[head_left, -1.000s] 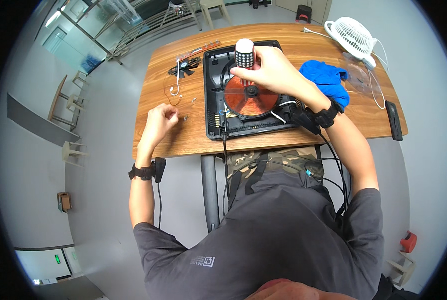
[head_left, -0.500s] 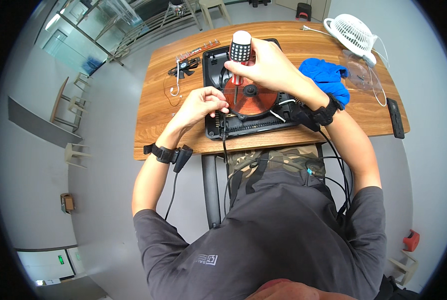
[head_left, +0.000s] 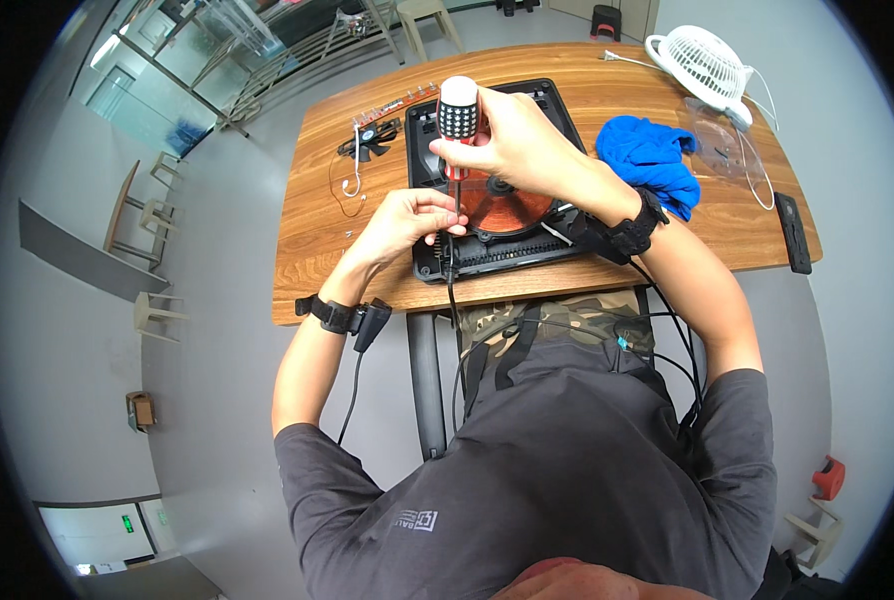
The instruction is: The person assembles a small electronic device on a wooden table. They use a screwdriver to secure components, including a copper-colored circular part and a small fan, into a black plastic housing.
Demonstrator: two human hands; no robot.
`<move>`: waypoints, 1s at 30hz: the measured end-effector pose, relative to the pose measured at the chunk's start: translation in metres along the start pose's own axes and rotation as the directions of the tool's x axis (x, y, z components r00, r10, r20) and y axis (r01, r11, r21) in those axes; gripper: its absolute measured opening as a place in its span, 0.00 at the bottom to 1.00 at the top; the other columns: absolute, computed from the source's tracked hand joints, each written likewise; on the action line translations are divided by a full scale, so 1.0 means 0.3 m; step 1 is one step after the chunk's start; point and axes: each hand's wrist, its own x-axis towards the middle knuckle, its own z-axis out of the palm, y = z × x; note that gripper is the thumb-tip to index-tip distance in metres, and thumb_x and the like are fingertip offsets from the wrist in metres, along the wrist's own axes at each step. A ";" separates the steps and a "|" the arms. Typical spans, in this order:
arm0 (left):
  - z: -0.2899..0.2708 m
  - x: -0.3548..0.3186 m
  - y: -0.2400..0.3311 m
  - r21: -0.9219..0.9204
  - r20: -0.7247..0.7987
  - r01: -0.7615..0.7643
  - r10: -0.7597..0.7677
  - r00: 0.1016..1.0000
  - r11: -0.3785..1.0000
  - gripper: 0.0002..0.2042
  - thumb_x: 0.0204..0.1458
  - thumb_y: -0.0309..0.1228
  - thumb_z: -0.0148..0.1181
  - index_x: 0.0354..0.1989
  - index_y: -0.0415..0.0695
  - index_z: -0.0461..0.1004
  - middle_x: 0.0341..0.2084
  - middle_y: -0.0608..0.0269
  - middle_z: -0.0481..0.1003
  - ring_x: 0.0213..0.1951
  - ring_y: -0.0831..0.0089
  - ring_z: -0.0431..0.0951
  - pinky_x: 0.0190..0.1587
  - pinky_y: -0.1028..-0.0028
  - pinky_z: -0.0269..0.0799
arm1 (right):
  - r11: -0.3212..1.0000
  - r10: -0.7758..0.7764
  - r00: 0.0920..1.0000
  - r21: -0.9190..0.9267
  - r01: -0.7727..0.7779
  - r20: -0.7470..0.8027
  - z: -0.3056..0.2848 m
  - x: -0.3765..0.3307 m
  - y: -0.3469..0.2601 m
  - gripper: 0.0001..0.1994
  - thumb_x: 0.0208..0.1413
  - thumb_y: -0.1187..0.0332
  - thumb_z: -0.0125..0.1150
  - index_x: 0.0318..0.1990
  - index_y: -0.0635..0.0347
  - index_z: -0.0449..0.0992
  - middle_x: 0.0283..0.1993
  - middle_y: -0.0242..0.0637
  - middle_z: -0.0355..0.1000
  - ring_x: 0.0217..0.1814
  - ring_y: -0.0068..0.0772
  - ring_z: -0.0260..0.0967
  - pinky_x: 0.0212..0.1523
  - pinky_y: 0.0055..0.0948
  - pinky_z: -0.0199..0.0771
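My right hand (head_left: 522,140) is closed round the handle of a screwdriver (head_left: 458,115), which has a white cap, a black-and-white dotted grip and a red lower part. Its shaft points down, nearly upright, to the fingertips of my left hand (head_left: 405,224). Those fingers are pinched together at the tip; whatever they hold there is hidden. Both hands are over an open black induction cooker housing (head_left: 559,108). Inside it sits a round copper coil (head_left: 512,211), partly covered by my right hand. A black power cord (head_left: 452,268) leaves the housing's near left edge.
Left of the housing lie a small black fan (head_left: 370,140) with thin wires and a reddish strip (head_left: 397,104) with upright pins. To the right are a blue cloth (head_left: 642,150), a white fan (head_left: 702,65) and a black bar-shaped object (head_left: 793,232) near the wooden table's (head_left: 317,262) edge.
The screwdriver and my right hand have moved left and toward me, from over the coil to the left fingertips. My left hand has shifted slightly, still pinching.
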 end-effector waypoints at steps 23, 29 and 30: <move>0.023 -0.011 0.011 -0.029 -0.017 -0.060 0.059 0.998 0.998 0.10 0.58 0.28 0.67 0.46 0.40 0.78 0.40 0.61 0.83 0.38 0.80 0.82 0.35 0.82 0.70 | 0.992 0.076 0.997 0.107 -0.071 -0.034 -0.029 -0.012 0.008 0.16 0.60 0.61 0.69 0.42 0.66 0.75 0.30 0.36 0.81 0.32 0.24 0.80 0.37 0.26 0.78; 0.058 0.026 0.029 0.319 0.062 -0.177 0.166 0.984 0.931 0.08 0.57 0.28 0.68 0.39 0.35 0.79 0.39 0.59 0.84 0.42 0.77 0.82 0.46 0.76 0.77 | 0.998 0.065 0.998 0.009 -0.065 0.024 -0.023 -0.014 0.025 0.21 0.55 0.57 0.73 0.41 0.67 0.75 0.31 0.41 0.79 0.32 0.30 0.78 0.35 0.31 0.77; 0.071 0.027 0.045 0.375 0.074 -0.200 0.186 0.980 0.905 0.08 0.56 0.27 0.68 0.37 0.35 0.80 0.39 0.59 0.84 0.43 0.77 0.82 0.46 0.75 0.77 | 0.998 0.054 0.998 -0.044 -0.053 0.040 -0.026 -0.014 0.016 0.20 0.55 0.57 0.73 0.42 0.67 0.76 0.30 0.39 0.78 0.31 0.27 0.75 0.34 0.30 0.75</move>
